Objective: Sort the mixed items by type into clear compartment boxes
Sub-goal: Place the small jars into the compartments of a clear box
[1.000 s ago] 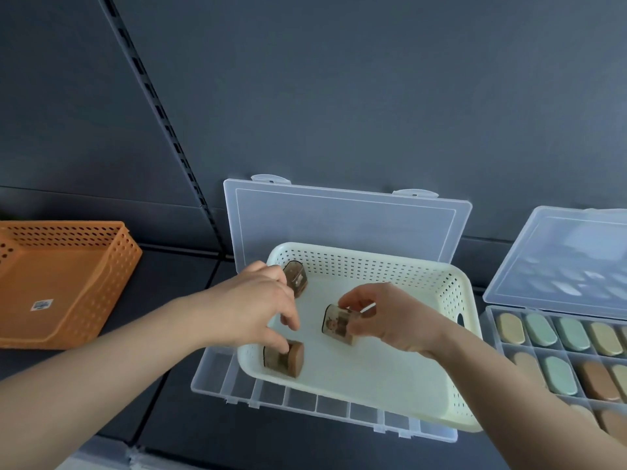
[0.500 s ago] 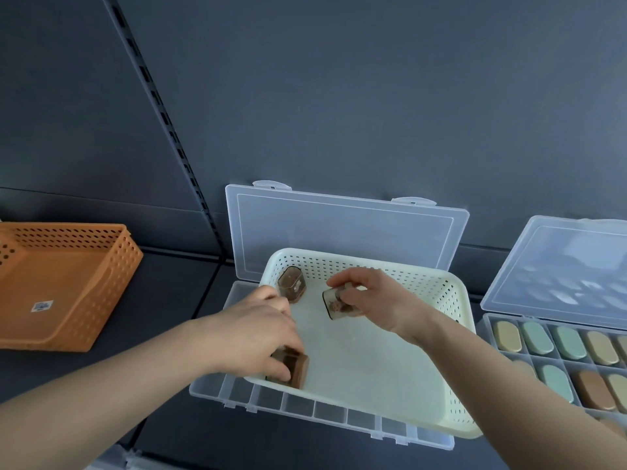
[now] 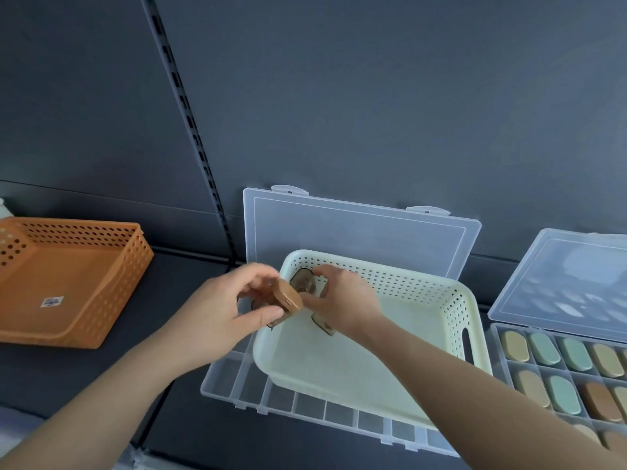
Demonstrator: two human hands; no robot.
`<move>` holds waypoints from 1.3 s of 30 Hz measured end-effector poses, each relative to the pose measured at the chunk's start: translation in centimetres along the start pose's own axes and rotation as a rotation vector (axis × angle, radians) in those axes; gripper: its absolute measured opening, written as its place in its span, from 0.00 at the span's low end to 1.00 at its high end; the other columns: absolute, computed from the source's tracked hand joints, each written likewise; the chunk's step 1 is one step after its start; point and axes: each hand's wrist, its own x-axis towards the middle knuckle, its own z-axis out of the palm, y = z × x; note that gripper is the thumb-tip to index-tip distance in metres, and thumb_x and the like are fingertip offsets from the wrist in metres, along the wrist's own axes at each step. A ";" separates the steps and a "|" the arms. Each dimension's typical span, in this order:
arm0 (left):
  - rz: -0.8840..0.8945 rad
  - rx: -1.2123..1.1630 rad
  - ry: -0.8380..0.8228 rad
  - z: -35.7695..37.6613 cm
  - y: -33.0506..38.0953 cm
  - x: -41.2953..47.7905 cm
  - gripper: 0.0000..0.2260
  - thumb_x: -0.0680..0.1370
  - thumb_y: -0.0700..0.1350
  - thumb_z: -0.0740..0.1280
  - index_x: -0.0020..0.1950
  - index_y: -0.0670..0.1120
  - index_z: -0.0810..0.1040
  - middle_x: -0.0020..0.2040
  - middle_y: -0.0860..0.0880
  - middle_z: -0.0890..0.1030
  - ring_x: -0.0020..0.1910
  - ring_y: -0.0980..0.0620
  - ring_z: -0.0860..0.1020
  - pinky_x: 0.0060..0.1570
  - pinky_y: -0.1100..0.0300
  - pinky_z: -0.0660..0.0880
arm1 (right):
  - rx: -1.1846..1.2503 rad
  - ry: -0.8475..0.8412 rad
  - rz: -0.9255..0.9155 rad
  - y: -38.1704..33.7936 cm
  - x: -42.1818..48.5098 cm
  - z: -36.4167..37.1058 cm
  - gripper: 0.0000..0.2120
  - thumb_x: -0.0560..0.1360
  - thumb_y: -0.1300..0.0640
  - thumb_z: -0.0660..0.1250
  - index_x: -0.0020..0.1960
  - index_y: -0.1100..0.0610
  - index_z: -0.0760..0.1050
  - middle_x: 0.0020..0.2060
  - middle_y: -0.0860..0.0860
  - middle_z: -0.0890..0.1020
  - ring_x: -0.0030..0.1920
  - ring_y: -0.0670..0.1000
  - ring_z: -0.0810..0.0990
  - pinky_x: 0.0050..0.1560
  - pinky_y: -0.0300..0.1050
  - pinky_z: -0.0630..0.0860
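Nearest: clear box (image 3: pixel 307 407), open, front row of compartments bare. A cream basket (image 3: pixel 339 364) sits on top of it, covering most of the rest.

L hand (image 3: pixel 217 317) is over the basket's left rim, thumb & fingers pinching a small brown-lidded case (image 3: pixel 289 299), lifted and tilted. R hand (image 3: pixel 346 305) is inside the basket w/ fingers curled. A 2nd case (image 3: pixel 322 324) shows under the palm, prob. held. Fingertips are at a 3rd case (image 3: pixel 303 281) in the far-left corner; can't tell if gripped.

Behind: the box's lid (image 3: pixel 356 232) stands vs. the wall. Right: another box (image 3: pixel 502 347) w/ ovals (image 3: pixel 543 347) one per compartment. Left: orange basket (image 3: pixel 68 283).

Step, as I read it: gathering the last cases. Next: move the basket off, then set cases one per compartment, w/o dropping the palm one.
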 end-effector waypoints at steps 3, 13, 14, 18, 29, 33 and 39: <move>-0.051 -0.145 0.052 0.3 -0.7 -1.0 0.19 0.76 0.49 0.69 0.65 0.62 0.72 0.53 0.63 0.79 0.55 0.64 0.77 0.54 0.66 0.72 | 0.019 -0.012 0.001 -0.6 -0.1 0.1 0.22 0.70 0.40 0.69 0.61 0.45 0.74 0.39 0.47 0.81 0.41 0.50 0.81 0.41 0.43 0.77; -0.248 -1.024 0.146 1.9 0.5 -1.5 0.14 0.76 0.45 0.63 0.61 0.45 0.75 0.51 0.45 0.82 0.51 0.46 0.80 0.47 0.52 0.77 | 0.662 -0.204 0.102 -0.2 -3.2 -5.3 0.09 0.71 0.48 0.74 0.50 0.48 0.81 0.28 0.52 0.79 0.26 0.50 0.73 0.31 0.39 0.71; -0.257 -1.160 0.122 2.1 1.3 -1.3 0.16 0.73 0.45 0.61 0.59 0.43 0.75 0.48 0.43 0.81 0.48 0.45 0.79 0.44 0.51 0.77 | 0.733 -0.220 0.091 0.0 -4.0 -6.3 0.09 0.71 0.48 0.73 0.49 0.49 0.82 0.28 0.52 0.78 0.27 0.50 0.73 0.31 0.39 0.70; -0.203 -1.052 0.134 4.1 4.5 -0.8 0.16 0.65 0.50 0.73 0.47 0.44 0.75 0.41 0.41 0.73 0.38 0.47 0.74 0.37 0.54 0.78 | 0.973 -0.256 0.103 1.6 -7.4 -9.3 0.15 0.66 0.46 0.73 0.47 0.55 0.82 0.27 0.54 0.76 0.25 0.50 0.73 0.28 0.38 0.68; 0.371 -0.014 0.281 15.0 17.6 0.1 0.23 0.66 0.59 0.72 0.59 0.54 0.79 0.52 0.60 0.79 0.49 0.60 0.77 0.46 0.69 0.75 | 1.196 -0.260 0.198 12.0 -15.9 -17.5 0.15 0.70 0.48 0.68 0.29 0.56 0.78 0.22 0.54 0.74 0.22 0.51 0.71 0.24 0.39 0.69; 0.394 -0.072 0.284 20.0 22.4 0.2 0.19 0.69 0.59 0.69 0.56 0.53 0.81 0.47 0.61 0.81 0.44 0.59 0.79 0.41 0.67 0.76 | 1.228 -0.184 0.348 17.9 -18.8 -20.2 0.19 0.73 0.44 0.67 0.43 0.61 0.83 0.25 0.54 0.74 0.25 0.50 0.72 0.25 0.40 0.71; 0.162 -0.262 0.114 27.7 27.0 0.4 0.12 0.74 0.54 0.69 0.56 0.55 0.80 0.40 0.59 0.82 0.39 0.58 0.80 0.36 0.71 0.73 | 1.686 0.053 0.780 29.7 -21.7 -23.2 0.24 0.79 0.42 0.58 0.54 0.62 0.79 0.31 0.56 0.79 0.27 0.52 0.77 0.25 0.43 0.77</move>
